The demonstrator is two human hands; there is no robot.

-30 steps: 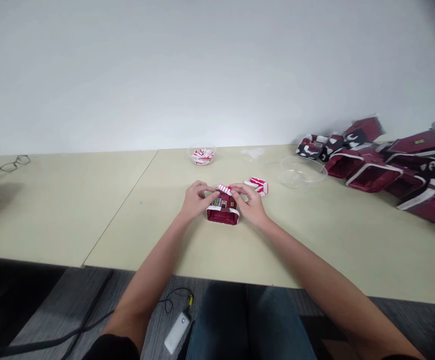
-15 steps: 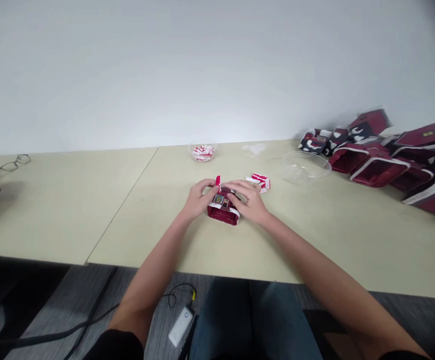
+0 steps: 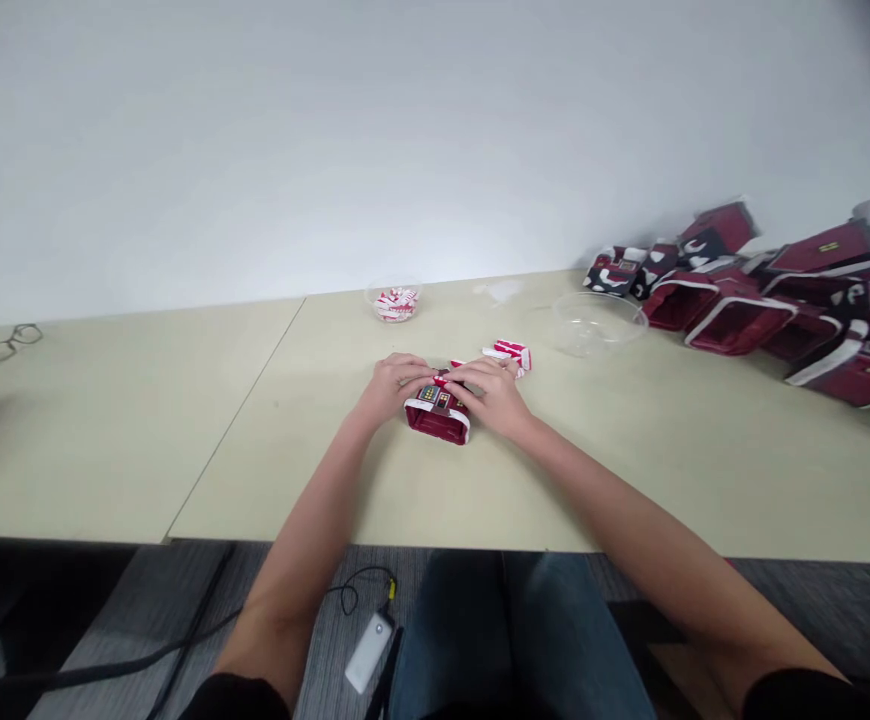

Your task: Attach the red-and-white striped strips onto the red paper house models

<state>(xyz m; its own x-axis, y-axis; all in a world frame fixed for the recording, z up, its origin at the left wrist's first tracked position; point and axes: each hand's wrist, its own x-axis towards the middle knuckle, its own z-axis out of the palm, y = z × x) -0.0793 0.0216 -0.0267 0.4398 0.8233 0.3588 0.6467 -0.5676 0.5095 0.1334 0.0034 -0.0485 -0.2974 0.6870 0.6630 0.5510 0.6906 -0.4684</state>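
Note:
A small dark-red box-shaped piece [image 3: 436,424] with white edging lies on the table, its open end facing me. My left hand [image 3: 397,388] is at its upper left and my right hand [image 3: 493,392] at its upper right. Between their fingertips both hands pinch a small red-and-white strip [image 3: 440,380], pressed against the top of the dark-red piece. More red-and-white pieces [image 3: 514,355] lie just behind my right hand, partly covered by it.
A clear bowl of red-and-white strips [image 3: 396,304] stands at the back. Right of it are a clear empty bowl [image 3: 598,325] and a pile of dark-red pieces [image 3: 742,310]. Glasses [image 3: 1,348] lie far left. A white power bank [image 3: 368,652] is on the floor.
The red strip stood upright at my left fingers; now it lies down across the dark-red piece, with both hands' fingertips on it. The view has shifted slightly, and the person's hand at far left is gone.

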